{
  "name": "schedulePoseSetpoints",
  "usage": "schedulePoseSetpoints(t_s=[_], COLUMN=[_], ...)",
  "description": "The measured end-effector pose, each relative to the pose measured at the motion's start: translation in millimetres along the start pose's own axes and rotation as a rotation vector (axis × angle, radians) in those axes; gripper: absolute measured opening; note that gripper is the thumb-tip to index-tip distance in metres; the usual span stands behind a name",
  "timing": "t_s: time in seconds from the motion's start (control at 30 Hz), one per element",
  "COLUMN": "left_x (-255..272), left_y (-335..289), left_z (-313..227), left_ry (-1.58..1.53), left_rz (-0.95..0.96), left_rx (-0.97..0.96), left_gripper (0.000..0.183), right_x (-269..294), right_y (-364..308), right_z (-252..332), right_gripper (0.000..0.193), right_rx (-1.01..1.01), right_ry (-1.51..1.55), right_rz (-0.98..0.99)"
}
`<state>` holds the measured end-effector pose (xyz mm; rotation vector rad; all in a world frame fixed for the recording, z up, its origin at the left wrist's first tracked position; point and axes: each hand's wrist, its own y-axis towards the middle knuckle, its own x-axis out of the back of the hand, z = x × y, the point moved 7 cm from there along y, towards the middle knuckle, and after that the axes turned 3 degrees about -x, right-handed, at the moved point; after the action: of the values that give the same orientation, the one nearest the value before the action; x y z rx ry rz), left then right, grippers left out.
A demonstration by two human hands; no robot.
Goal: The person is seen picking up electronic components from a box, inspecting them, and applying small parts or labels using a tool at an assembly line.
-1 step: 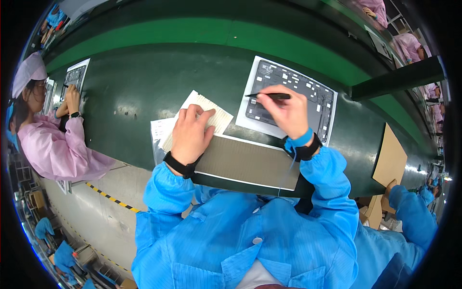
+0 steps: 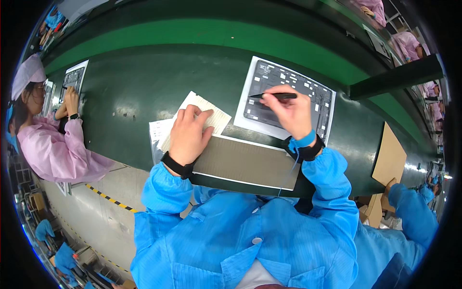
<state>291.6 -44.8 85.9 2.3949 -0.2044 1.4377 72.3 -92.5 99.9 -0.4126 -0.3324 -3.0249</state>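
Observation:
My left hand (image 2: 186, 137) lies with fingers spread on a cream sheet (image 2: 217, 117) marked with fine rows. My right hand (image 2: 293, 113) pinches slim black tweezers (image 2: 284, 96), their thin point directed left. The tip is over the left part of a flat dark panel (image 2: 315, 108) dotted with small white patches; I cannot tell whether it touches. Under the panel is a white sheet (image 2: 244, 108). A long brown sheet (image 2: 245, 161) with white edges lies in front of me, partly beneath the cream sheet.
On the left, a person in pink (image 2: 57, 139) works over a similar dark panel (image 2: 74, 76). A brown cardboard piece (image 2: 391, 154) is at the right, touched by another person's hand (image 2: 391, 185). A dark bar (image 2: 394, 77) juts over the green table (image 2: 144, 82).
My right hand and the tweezers have shifted slightly right over the panel. My left hand stays on the cream sheet.

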Motion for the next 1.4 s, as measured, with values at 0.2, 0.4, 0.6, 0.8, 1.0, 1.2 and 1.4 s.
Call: schedulePoseSetpoints(t_s=[0.2,0.4,0.6,0.8,1.0,1.2,1.4], left_x=[18,-45,-75,-85,-87,-87,-88], left_y=[61,141,164,165,166,165,166], left_z=[-57,-89,-86,-76,-77,-76,-76], left_ry=[-0.214,-0.402,-0.286,-0.303,-0.272,-0.240,-0.234], left_rz=[-0.027,0.075,-0.019,0.031,0.065,0.038,0.042], left_rx=[-0.221,-0.375,-0.407,-0.347,-0.325,-0.332,-0.337], left_gripper=[0.021,0.013,0.024,0.032,0.034,0.032,0.032], right_x=[72,115,134,107,85,77,76], right_y=[-23,-30,-8,33,51,57,57], right_z=[-27,-34,-22,-17,-28,-33,-34], right_gripper=[0.009,0.011,0.011,0.013,0.014,0.015,0.015], right_rx=[-0.167,-0.141,-0.025,0.095,0.142,0.152,0.179], right_ry=[0.122,0.091,-0.152,-0.377,-0.351,-0.331,-0.355], right_rz=[-0.135,-0.242,-0.239,-0.106,-0.070,-0.034,-0.024])
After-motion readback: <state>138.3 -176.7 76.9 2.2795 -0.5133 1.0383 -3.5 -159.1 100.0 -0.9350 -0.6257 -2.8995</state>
